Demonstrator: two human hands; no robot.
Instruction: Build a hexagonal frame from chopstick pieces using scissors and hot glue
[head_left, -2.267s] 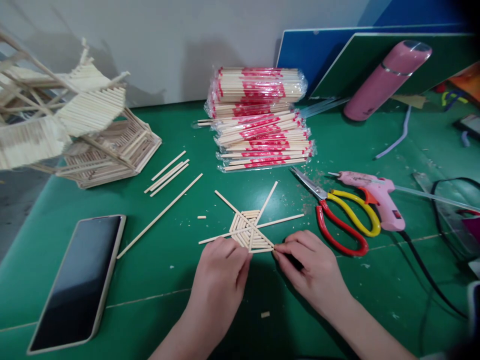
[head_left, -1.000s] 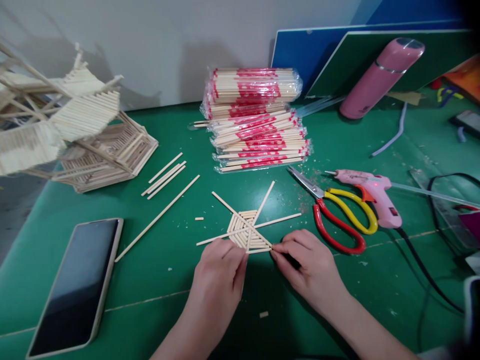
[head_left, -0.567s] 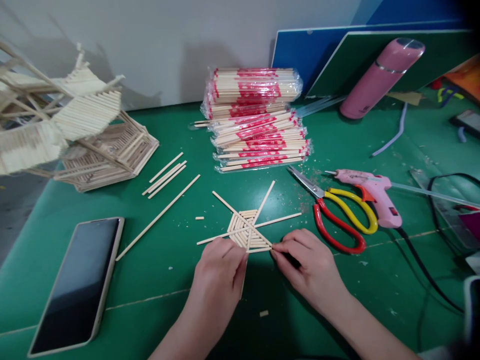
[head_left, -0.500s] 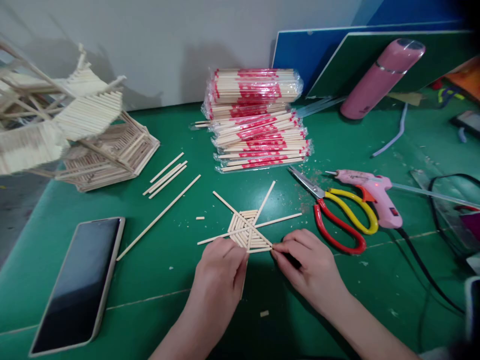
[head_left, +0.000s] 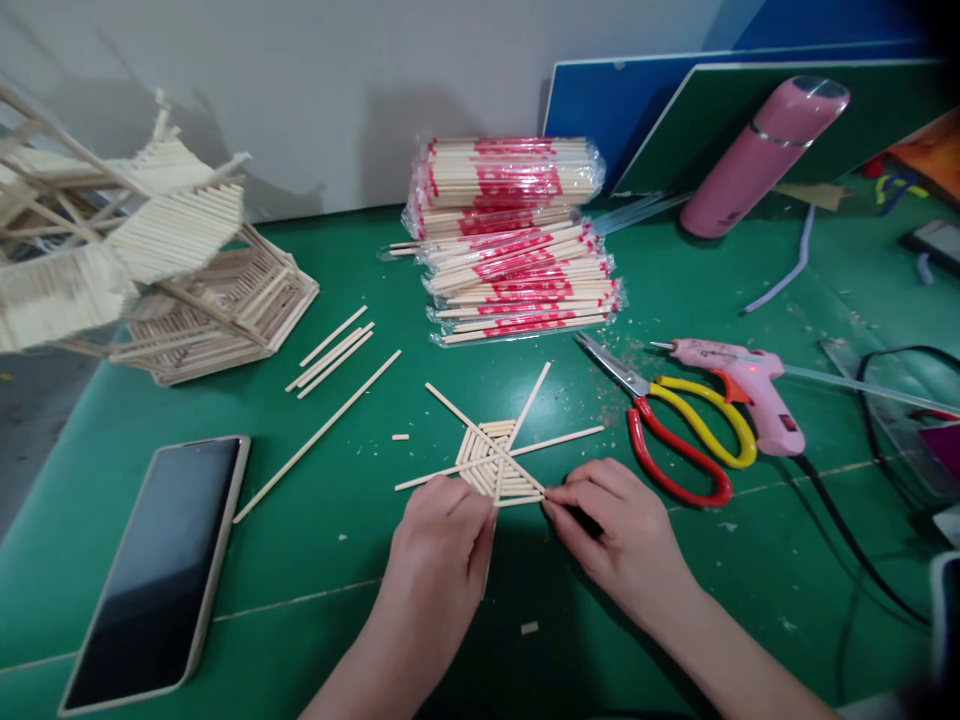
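Note:
In the middle of the green table lies a flat star of crossed wooden sticks (head_left: 501,455), with short sticks laid in rows between its arms. My left hand (head_left: 444,535) is closed at the star's near left, fingertips at one end of the short stick (head_left: 519,501) along its near edge. At that stick's other end, my right hand (head_left: 611,520) pinches with thumb and forefinger beside the tip of a long arm. The left fingers partly cover the star's lower arm. A small stick offcut (head_left: 529,628) lies nearer to me.
Red-and-yellow-handled scissors (head_left: 679,430) and a pink glue gun (head_left: 750,390) lie to the right. Wrapped stick bundles (head_left: 517,240) and a pink flask (head_left: 765,160) stand behind. Leftward are loose sticks (head_left: 330,345), a long stick (head_left: 319,435), a phone (head_left: 161,570) and a stick-built model (head_left: 217,300).

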